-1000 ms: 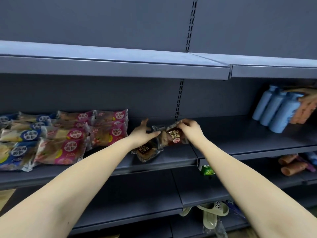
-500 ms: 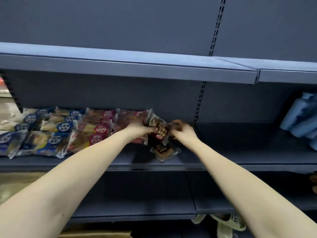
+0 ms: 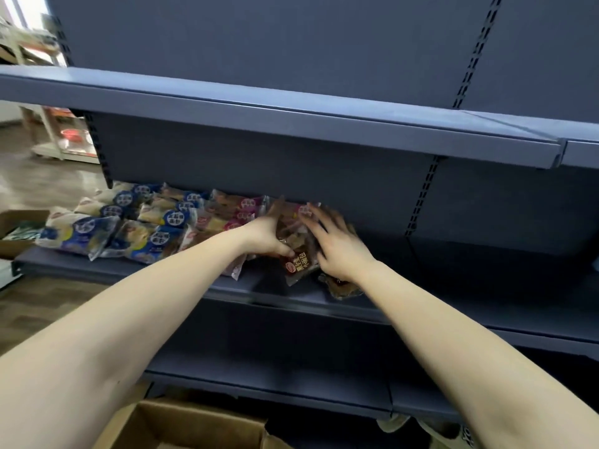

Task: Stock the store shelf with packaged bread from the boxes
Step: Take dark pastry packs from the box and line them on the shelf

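Shifted leftward since the earlier frame, the dark brown plastic bread packet with a round red label is now brought against the clear packets with pink labels, and an open brown cardboard box has come into view at the feet. The dark packet is pinched at its upper part by the left hand, the thumb laid on its face and the fingers behind it blurred. The right hand is spread wide and flat, holding nothing, its fingers laid over the wrapped goods just right of that packet. The packet thus lies between the two hands, below and right of the left thumb, with its long axis slanted from the front lip toward the back panel. The left hand is judged the nearer for any push inward. A second dark brown packet is seen flat beneath the right wrist, so two are counted; more under the right palm cannot be ruled out. At least four pink labels are made out, and about eight packets with blue labels further left, exact counts being lost to blur. All rest on the grey-blue metal shelf. Two boxes are counted, the other cardboard box being at far left.
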`<action>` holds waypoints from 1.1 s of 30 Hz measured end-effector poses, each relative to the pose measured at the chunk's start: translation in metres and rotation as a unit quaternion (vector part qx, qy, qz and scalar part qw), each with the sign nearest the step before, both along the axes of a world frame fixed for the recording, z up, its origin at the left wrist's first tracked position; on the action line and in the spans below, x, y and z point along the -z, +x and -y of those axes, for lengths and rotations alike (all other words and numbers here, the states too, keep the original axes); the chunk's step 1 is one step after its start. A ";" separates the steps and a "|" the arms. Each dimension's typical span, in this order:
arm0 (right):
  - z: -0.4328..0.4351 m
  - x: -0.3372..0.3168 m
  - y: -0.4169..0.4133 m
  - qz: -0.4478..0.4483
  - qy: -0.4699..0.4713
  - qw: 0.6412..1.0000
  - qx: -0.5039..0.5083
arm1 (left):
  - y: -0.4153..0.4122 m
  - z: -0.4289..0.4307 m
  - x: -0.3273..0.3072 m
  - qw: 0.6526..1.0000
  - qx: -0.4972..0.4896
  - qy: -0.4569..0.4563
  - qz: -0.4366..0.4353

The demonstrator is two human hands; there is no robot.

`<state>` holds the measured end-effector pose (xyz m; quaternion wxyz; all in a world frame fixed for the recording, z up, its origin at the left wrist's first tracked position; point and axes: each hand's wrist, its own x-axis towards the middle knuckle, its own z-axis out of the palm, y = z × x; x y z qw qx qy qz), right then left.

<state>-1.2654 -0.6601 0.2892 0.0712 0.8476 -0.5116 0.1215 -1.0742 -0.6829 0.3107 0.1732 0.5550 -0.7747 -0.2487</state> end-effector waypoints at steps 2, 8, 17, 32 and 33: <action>0.001 0.004 0.009 -0.005 0.001 1.000 -0.011 | 0.007 -0.006 0.001 1.000 0.009 0.008 0.007; 0.002 0.014 0.029 0.012 0.022 0.998 -0.061 | 0.030 -0.015 0.011 0.999 -0.028 0.011 -0.040; 0.005 0.022 0.066 -0.103 0.006 0.985 -0.139 | 0.060 -0.014 0.022 0.996 -0.072 0.004 -0.044; 0.028 0.038 0.037 -0.107 0.016 0.989 0.104 | 0.080 -0.012 0.043 0.975 -0.110 -0.122 0.146; 0.028 0.039 0.034 -0.112 0.014 0.988 0.109 | 0.077 -0.011 0.047 0.975 -0.098 -0.124 0.156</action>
